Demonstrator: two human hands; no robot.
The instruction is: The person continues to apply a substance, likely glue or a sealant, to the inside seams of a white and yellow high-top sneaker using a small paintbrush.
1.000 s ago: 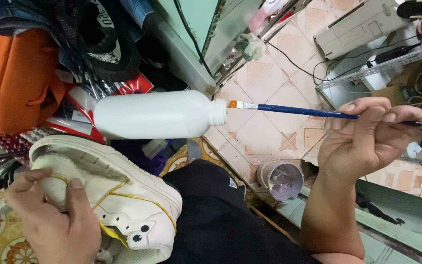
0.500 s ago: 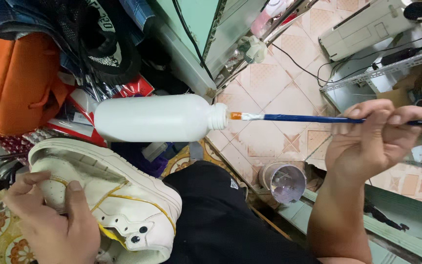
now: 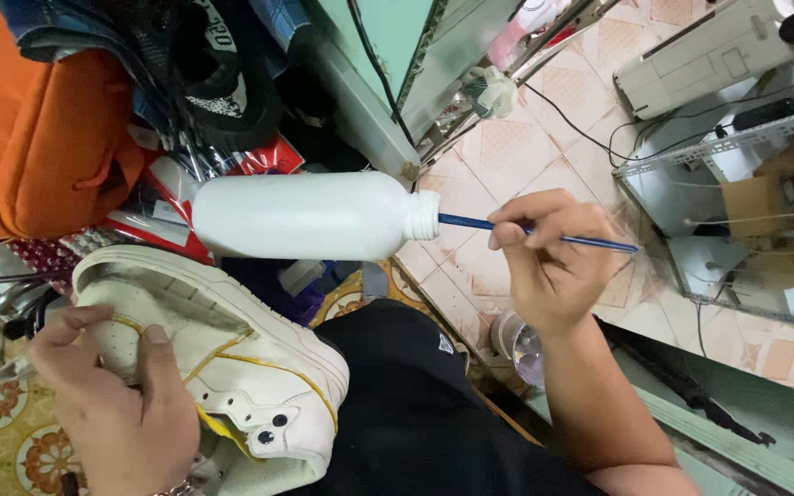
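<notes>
My right hand (image 3: 549,262) grips a thin blue-handled paintbrush (image 3: 470,223) whose tip is pushed into the open neck of a white plastic bottle (image 3: 310,216) lying on its side. My left hand (image 3: 121,390) holds a white sneaker (image 3: 241,354) with yellow trim, fingers wrapped over its toe end. The sneaker rests against my black-clad knee (image 3: 415,413), just below the bottle.
An orange bag (image 3: 39,138) sits at the upper left with dark clothing and a black shoe (image 3: 218,87) beside it. A small round jar (image 3: 518,342) stands on the tiled floor (image 3: 526,152). A metal wire rack (image 3: 737,211) with cables is at the right.
My right hand moved left toward the bottle, and the brush tip went from outside the neck to inside it. The left hand and sneaker stayed put.
</notes>
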